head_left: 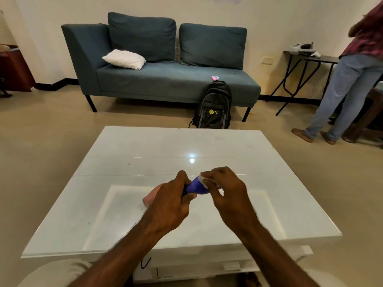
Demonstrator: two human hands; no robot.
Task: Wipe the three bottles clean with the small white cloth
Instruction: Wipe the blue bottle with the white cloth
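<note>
My left hand (173,200) is closed around the dark end of a purple bottle (195,187), holding it on its side just above the white glossy table (103,214). My right hand (224,188) presses the small white cloth (204,181) against the bottle's upper right part. A pink bottle (149,198) lies on the table behind my left hand, mostly hidden by it. A third bottle is not visible.
A blue sofa (165,79) with a white pillow (124,59) stands beyond the table, and a black backpack (214,106) leans on it. A person in jeans (348,88) stands at the right by a black folding table (306,56).
</note>
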